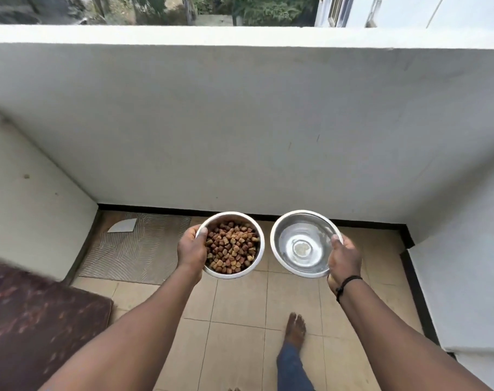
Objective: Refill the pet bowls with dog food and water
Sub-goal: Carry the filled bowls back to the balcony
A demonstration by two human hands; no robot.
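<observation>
My left hand (191, 249) grips the left rim of a steel bowl (254, 230) filled with brown dog food kibble (231, 246), thumb over the edge. My right hand (343, 256) grips the right rim of a second steel bowl (279, 244) that holds clear water, its shiny bottom showing through. Both bowls are held side by side in the air above the tiled balcony floor (240, 300), close to the white parapet wall (254, 131). A black band sits on my right wrist.
A dark brown mat or cushion (42, 320) lies at the lower left. A patch of bare untiled floor (138, 249) with a broken tile piece (123, 225) is in the left corner. My bare foot (295, 330) stands on the tiles. White walls close both sides.
</observation>
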